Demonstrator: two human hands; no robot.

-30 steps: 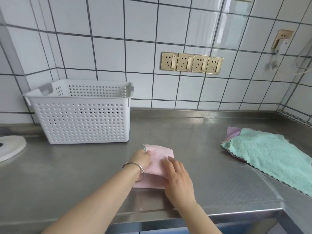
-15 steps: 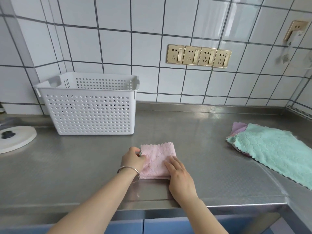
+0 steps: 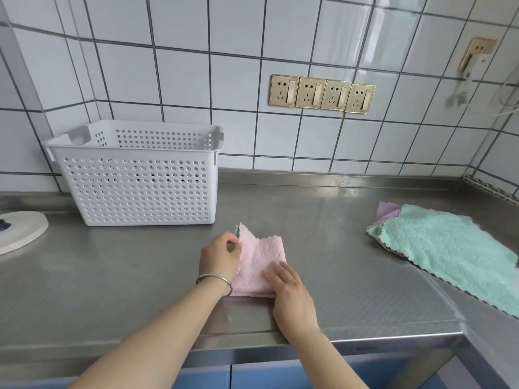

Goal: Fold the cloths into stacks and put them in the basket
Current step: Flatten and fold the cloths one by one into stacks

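So compared with half a second back, the left hand (image 3: 220,255) has pulled the far-left corner of the folded pink cloth (image 3: 259,265) up off the bench (image 3: 126,276), and that corner now stands up in a little peak with a sliver of green edge showing just behind it, where earlier the cloth lay pretty much flat. The left hand pinches that corner between thumb and fingers, and there's a metal bangle (image 3: 214,280) on that wrist. The right hand (image 3: 292,296) lies flat with straight fingers pressing down on the near-right part of the pink cloth, not gripping anything. The cloth sits close to the bench's front edge, roughly in the middle of it. The white perforated basket (image 3: 137,189) stands at the back-left of the bench against the tiled wall (image 3: 182,80), apart from the cloth; I can't tell what's inside it from here. Over toward the right edge of the bench a green cloth (image 3: 449,248) is spread out flat, lying on top of a purple cloth (image 3: 389,210) whose corner pokes out at the far-left side. A round white lid-looking thing (image 3: 19,231) sits at the left edge of the bench. On the wall there's a row of four gold sockets (image 3: 321,94), plus another socket (image 3: 477,51) further right with a white plug in it.
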